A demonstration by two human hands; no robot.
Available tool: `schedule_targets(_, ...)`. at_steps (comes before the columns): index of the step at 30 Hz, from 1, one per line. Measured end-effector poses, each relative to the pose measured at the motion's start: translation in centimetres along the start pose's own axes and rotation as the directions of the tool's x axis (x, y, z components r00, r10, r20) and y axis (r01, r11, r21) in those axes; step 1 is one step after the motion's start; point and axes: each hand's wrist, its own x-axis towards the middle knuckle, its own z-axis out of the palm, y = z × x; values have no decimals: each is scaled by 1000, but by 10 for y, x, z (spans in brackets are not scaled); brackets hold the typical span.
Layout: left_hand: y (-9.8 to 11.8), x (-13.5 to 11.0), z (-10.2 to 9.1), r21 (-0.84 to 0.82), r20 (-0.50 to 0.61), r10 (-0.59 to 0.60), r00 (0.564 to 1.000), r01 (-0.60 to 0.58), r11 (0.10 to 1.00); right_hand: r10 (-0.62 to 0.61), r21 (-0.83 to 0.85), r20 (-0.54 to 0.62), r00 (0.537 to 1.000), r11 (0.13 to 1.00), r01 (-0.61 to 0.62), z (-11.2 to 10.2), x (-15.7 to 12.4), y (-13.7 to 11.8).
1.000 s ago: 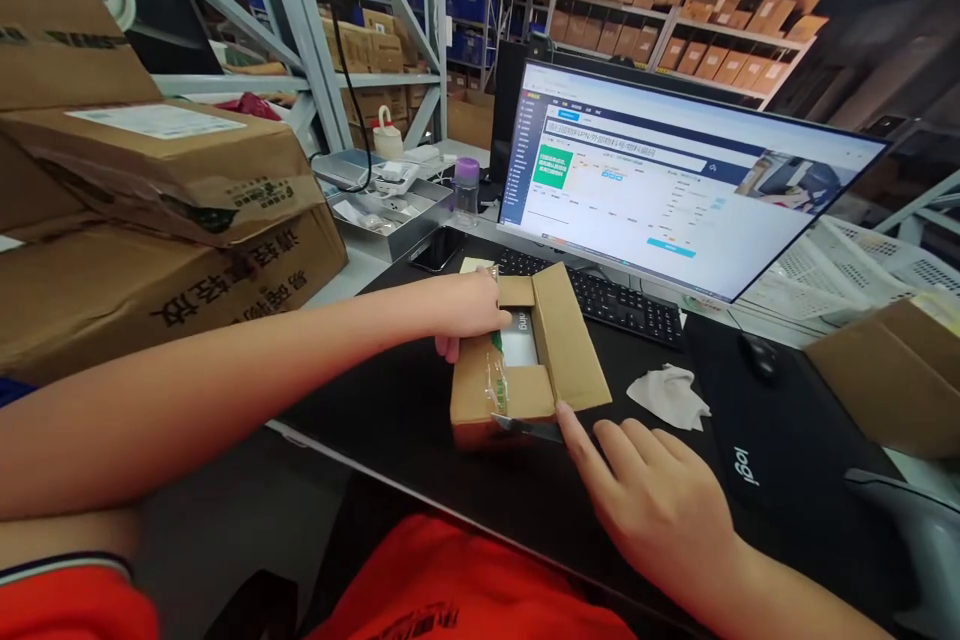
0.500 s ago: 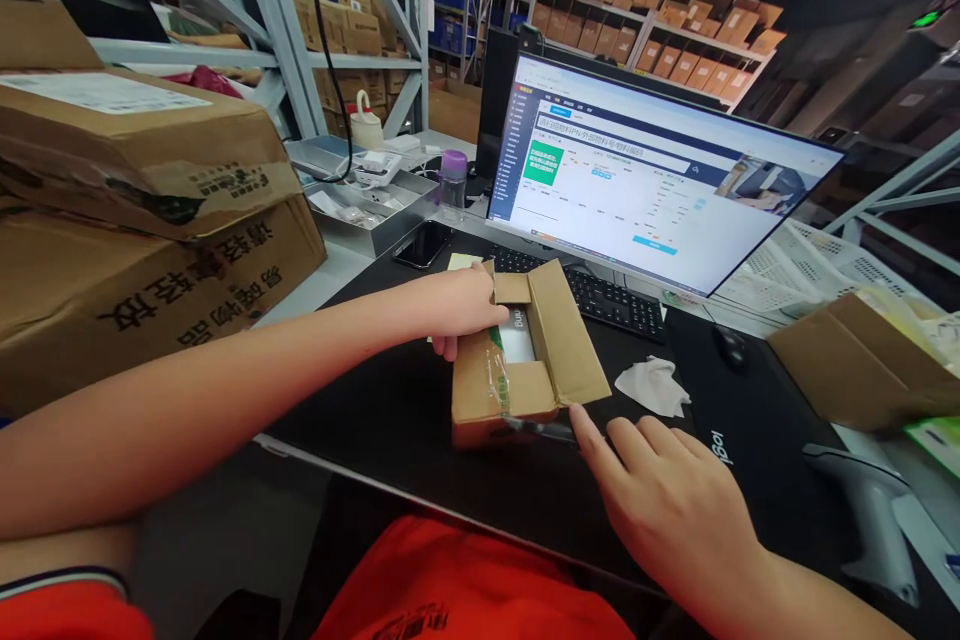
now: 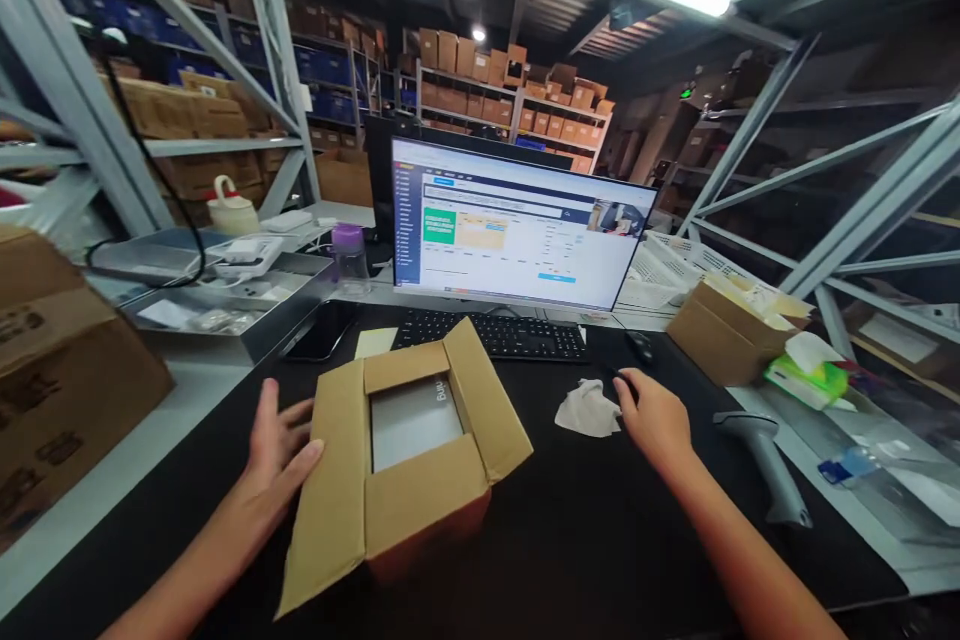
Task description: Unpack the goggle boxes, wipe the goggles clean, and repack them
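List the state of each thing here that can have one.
cardboard box: flaps open, grey item inside
monitor: on
phone: screen dark, lying flat
left hand: open, against the box flap
right hand: on the mat, holding nothing
scanner: lying unheld

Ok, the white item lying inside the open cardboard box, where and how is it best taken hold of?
Probably from straight above. The white item lies flat in the open cardboard box, all four flaps folded outward, only its top face showing. Slide fingertips down its far edge and near edge, where the short flaps leave room, and lift. The left hand, resting against the left flap, can steady the box.
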Motion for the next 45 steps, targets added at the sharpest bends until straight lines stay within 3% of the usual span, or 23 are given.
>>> schedule_targets(2,-2,7,-1,124,-51,148,988,-141,982,168,-37,60,984,985,-166,13,35,18)
schedule_targets(5,11,26,-15,343,145,441,886,-463,817,294,-43,125,948,956,-291,32,77,28)
schedule_targets(7,24,39,-28,363,272,513,814,-581,729,320,-27,153,935,947,-320,42,97,23)
schedule_targets(10,41,53,-45,347,401,511,760,-643,683,326,9,162,931,943,-332,49,117,10)
schedule_targets(13,46,58,-53,351,527,420,739,-639,685,313,43,167,935,945,-324,48,130,-1)
schedule_targets(17,51,67,-58,437,595,160,788,-485,758,238,82,170,956,964,-255,37,138,-8)
schedule_targets(21,80,98,-64,406,682,-40,731,-333,851,37,190,80,996,981,-52,4,119,-30)
schedule_targets(23,91,118,-60,357,629,-40,776,-243,902,-131,291,33,991,950,116,-21,90,-53)
schedule_targets(24,94,126,-56,307,597,-21,802,-205,929,-236,352,12,972,910,217,-32,71,-67)
schedule_targets(25,93,133,-49,251,558,-8,830,-160,955,-407,466,-52,912,797,383,-42,49,-82)
schedule_targets(27,84,140,-34,139,468,-2,884,-71,988,-672,568,-146,726,544,618,-51,4,-114)
schedule_targets(29,68,140,-18,62,396,-21,918,-4,998,-830,536,-60,554,441,720,-47,-33,-142)
schedule_targets(30,59,137,-10,35,371,-34,928,23,999,-871,503,2,492,426,752,-42,-46,-153)
schedule_targets(31,50,134,-4,12,350,-49,936,48,999,-885,472,72,461,437,765,-36,-55,-161)
schedule_targets(33,36,127,6,-34,283,-90,955,104,994,-865,454,141,481,489,745,-29,-62,-169)
schedule_targets(35,27,121,13,-79,200,-140,970,159,984,-823,548,109,558,518,657,-29,-60,-167)
schedule_targets(36,24,119,16,-108,159,-167,973,185,977,-807,630,72,586,493,601,-31,-58,-165)
schedule_targets(38,21,116,23,-178,102,-220,970,236,955,-805,778,31,593,392,491,-35,-55,-160)
schedule_targets(40,19,113,30,-261,75,-274,959,284,923,-819,840,62,570,351,413,-32,-55,-155)
schedule_targets(41,18,112,34,-305,70,-299,952,305,902,-815,843,98,571,373,388,-27,-57,-153)
schedule_targets(43,18,110,40,-393,80,-338,938,342,854,-777,828,144,612,433,356,-12,-64,-148)
schedule_targets(45,21,108,45,-471,118,-353,928,366,803,-736,818,104,669,446,364,4,-71,-142)
